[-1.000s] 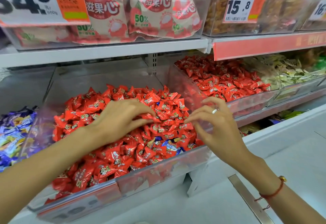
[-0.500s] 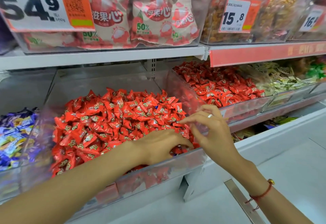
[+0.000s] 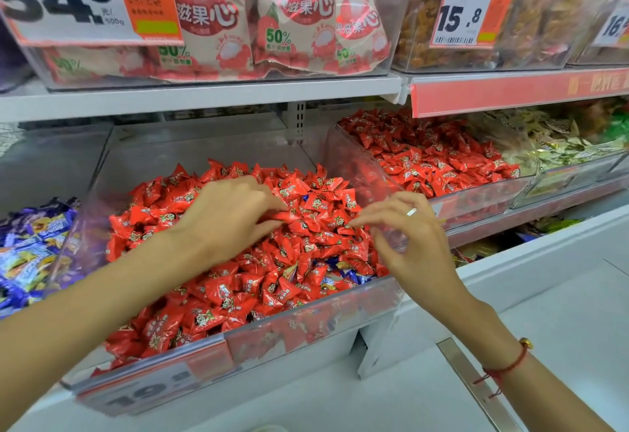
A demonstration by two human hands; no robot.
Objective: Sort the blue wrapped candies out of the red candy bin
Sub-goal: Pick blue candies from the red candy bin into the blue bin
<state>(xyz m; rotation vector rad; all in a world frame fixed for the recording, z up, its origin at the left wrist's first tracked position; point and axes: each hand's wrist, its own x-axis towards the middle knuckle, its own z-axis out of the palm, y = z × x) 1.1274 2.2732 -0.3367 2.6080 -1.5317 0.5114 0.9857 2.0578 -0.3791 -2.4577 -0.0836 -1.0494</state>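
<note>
A clear bin on the lower shelf holds a heap of red wrapped candies. A few blue wrapped candies show among the red ones near the bin's front right corner, and another blue one peeks out higher up. My left hand lies on the middle of the heap, blurred. Its forefinger and thumb sit on either side of a red wrapper, and I cannot tell if they grip it. My right hand hovers at the bin's right side, fingers spread, fingertips touching red candies.
A bin of blue and purple candies stands to the left. A second red candy bin stands to the right, then a bin of pale wrapped sweets. Bagged goods and price signs fill the shelf above. A white ledge runs below.
My left hand moved from the bin's front, near the blue candies, back up onto the middle of the heap. My right hand stayed at the right side, fingers opening slightly.
</note>
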